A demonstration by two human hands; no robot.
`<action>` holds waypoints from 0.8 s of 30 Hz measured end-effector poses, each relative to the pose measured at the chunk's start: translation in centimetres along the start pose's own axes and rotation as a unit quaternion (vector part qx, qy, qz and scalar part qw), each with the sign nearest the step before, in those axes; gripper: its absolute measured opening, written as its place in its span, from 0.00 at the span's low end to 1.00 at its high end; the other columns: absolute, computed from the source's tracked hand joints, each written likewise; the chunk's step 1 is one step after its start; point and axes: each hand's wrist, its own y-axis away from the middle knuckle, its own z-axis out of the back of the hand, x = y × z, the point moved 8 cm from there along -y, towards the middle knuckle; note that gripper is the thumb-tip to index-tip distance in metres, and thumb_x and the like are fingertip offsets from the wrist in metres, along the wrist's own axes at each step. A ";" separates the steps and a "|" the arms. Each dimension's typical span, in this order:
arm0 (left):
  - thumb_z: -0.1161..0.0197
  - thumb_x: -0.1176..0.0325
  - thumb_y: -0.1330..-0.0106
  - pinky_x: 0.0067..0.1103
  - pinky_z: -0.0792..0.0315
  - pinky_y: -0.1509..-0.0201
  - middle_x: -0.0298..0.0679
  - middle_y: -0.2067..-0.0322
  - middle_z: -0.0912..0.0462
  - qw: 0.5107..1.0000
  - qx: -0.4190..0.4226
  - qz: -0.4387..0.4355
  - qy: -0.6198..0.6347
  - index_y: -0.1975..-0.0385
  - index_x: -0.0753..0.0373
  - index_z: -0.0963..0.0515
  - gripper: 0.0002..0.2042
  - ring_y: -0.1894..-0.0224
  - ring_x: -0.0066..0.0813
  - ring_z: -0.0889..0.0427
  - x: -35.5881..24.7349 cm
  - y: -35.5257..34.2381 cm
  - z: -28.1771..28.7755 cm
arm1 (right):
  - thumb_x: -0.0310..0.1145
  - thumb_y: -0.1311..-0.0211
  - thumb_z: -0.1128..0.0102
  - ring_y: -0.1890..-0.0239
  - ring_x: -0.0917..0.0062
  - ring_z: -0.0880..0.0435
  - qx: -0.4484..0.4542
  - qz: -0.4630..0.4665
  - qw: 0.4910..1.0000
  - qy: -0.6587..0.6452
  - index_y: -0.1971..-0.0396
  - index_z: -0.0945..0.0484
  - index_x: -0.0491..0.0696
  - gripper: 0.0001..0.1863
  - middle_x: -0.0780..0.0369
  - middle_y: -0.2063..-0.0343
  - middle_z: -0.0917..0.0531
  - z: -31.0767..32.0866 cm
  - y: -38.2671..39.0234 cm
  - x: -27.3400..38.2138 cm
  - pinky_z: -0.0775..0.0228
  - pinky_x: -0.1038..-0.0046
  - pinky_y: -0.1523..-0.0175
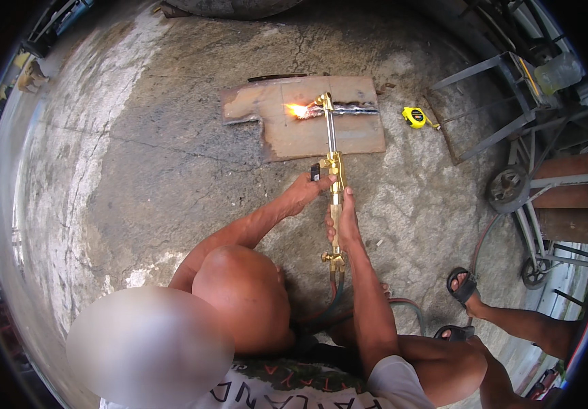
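Observation:
In my right hand (344,219) is the handle of a brass cutting torch (331,133), its fingers wrapped round it. My left hand (303,191) is closed at the torch's left side by the valves. A small black object (316,172), perhaps a lighter, sticks up from it, and its fingertips reach the torch body. The torch's angled head lies over a rusty steel plate (321,145). An orange flame (297,110) shoots leftward from the tip. Right of the head runs a rough, grey, slag-edged line (355,109) across the plate.
A yellow tape measure (414,117) lies on the concrete floor, right of the plate. Hoses (411,305) trail from the torch to the right. A wheeled metal cart (510,185) and metal frame (485,140) stand at right. Another person's sandalled foot (463,286) is at lower right.

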 end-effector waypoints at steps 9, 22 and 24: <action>0.31 0.48 0.34 0.33 0.38 0.39 0.41 0.52 0.20 1.000 -0.022 0.012 -0.009 0.50 0.65 0.19 0.25 0.47 0.31 0.28 1.1 -0.7 0.6 | 0.78 0.36 0.68 0.89 0.80 0.35 -0.026 0.011 0.999 0.024 0.73 0.31 0.47 0.42 0.67 0.87 0.33 0.2 -0.2 0.1 0.42 0.73 0.83; 0.31 0.49 0.34 0.36 0.43 0.32 0.47 0.45 0.21 1.000 -0.013 0.020 0.010 0.47 0.66 0.20 0.27 0.38 0.36 0.30 0.3 0.4 0.1 | 0.76 0.35 0.68 0.88 0.79 0.34 -0.044 0.003 0.998 0.052 0.72 0.29 0.46 0.42 0.66 0.86 0.32 0.5 -0.3 -0.1 0.41 0.72 0.82; 0.31 0.49 0.34 0.36 0.43 0.31 0.47 0.45 0.21 1.000 -0.013 0.021 0.010 0.47 0.66 0.20 0.26 0.38 0.36 0.30 0.2 0.4 0.1 | 0.76 0.35 0.68 0.89 0.79 0.34 -0.046 0.003 0.997 0.053 0.72 0.29 0.46 0.43 0.66 0.86 0.32 0.6 -0.3 -0.1 0.41 0.72 0.82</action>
